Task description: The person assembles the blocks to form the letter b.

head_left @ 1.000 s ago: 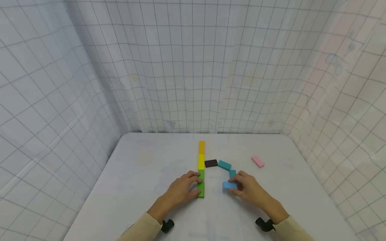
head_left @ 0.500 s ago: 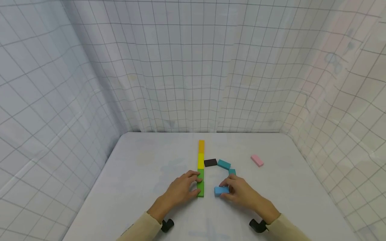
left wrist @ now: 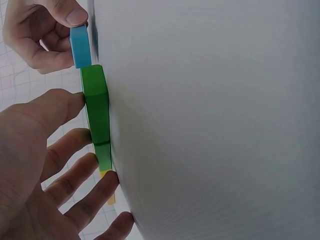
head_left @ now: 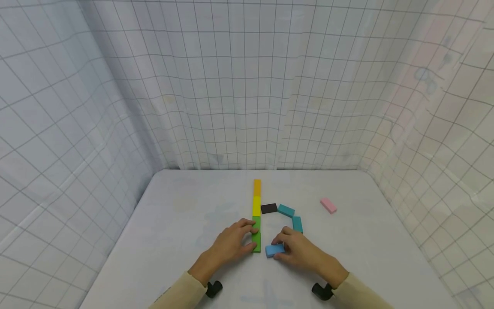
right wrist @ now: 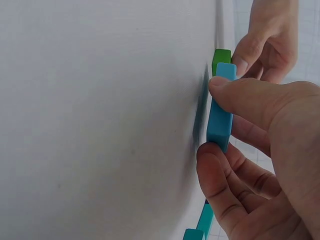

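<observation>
My right hand [head_left: 305,254] pinches a light blue block [head_left: 272,251] between thumb and fingers. In the right wrist view the blue block [right wrist: 221,117] sits slightly off the white surface, its shadow beside it. My left hand [head_left: 230,241] rests with loosely spread fingers against the left side of two green blocks. The nearer green block [left wrist: 96,107] touches the thumb tip in the left wrist view. Beyond the green ones, a yellow block [head_left: 256,207] and an orange block [head_left: 257,188] continue the straight row. The blue block lies just right of the row's near end.
A black block [head_left: 269,208], a teal block [head_left: 286,210] and another teal block [head_left: 297,224] form a curve right of the row. Farther right lies a pink block [head_left: 328,205]. Gridded white curtains [head_left: 247,86] enclose the white table [head_left: 185,201] at back and sides.
My right hand has carried the blue block leftward and nearer to me, from below the teal curve to beside the row's near end. The left hand stays in place.
</observation>
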A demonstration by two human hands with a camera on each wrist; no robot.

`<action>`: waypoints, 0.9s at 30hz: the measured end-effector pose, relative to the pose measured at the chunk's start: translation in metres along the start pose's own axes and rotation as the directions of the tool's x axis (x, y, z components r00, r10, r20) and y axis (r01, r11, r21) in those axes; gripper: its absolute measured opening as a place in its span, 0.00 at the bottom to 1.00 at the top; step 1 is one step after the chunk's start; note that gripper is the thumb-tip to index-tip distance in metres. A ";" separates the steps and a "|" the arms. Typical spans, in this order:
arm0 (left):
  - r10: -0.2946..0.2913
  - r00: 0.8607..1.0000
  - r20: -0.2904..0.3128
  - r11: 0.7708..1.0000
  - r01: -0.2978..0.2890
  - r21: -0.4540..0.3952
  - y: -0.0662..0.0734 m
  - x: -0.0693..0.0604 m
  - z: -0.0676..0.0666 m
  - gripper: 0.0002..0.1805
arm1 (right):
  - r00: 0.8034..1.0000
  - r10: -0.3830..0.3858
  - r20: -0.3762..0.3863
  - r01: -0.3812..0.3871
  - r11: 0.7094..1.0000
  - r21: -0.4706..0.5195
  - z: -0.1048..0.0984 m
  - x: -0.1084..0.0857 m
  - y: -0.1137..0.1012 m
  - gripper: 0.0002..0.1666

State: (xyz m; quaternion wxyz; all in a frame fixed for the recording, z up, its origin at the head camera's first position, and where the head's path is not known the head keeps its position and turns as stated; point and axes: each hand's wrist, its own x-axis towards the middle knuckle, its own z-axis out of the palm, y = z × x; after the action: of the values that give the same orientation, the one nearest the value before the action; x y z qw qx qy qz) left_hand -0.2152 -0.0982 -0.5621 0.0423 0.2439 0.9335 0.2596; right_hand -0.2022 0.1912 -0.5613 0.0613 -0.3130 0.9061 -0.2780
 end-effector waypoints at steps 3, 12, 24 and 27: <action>0.001 1.000 0.001 1.000 -0.001 -0.002 -0.001 0.000 0.001 0.22 | 1.000 0.008 0.002 -0.008 1.000 -0.006 0.002 0.001 -0.001 0.15; 0.022 1.000 -0.017 1.000 -0.022 0.007 0.000 -0.001 -0.001 0.22 | 1.000 -0.005 -0.014 0.004 1.000 -0.031 0.005 0.008 -0.001 0.15; 0.014 1.000 -0.018 1.000 -0.013 0.010 -0.001 -0.001 0.001 0.21 | 1.000 -0.025 -0.017 0.025 0.999 -0.037 0.007 0.014 0.000 0.16; 0.012 1.000 -0.020 1.000 -0.012 0.010 -0.001 -0.001 0.002 0.21 | 0.999 -0.028 -0.018 0.027 0.999 -0.036 0.007 0.015 0.000 0.15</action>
State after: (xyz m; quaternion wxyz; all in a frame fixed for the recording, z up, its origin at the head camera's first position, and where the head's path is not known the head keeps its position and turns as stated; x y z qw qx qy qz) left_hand -0.2148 -0.0983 -0.5642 0.0301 0.2471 0.9337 0.2575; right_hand -0.2121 0.1788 -0.5662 0.0434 -0.3241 0.9070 -0.2653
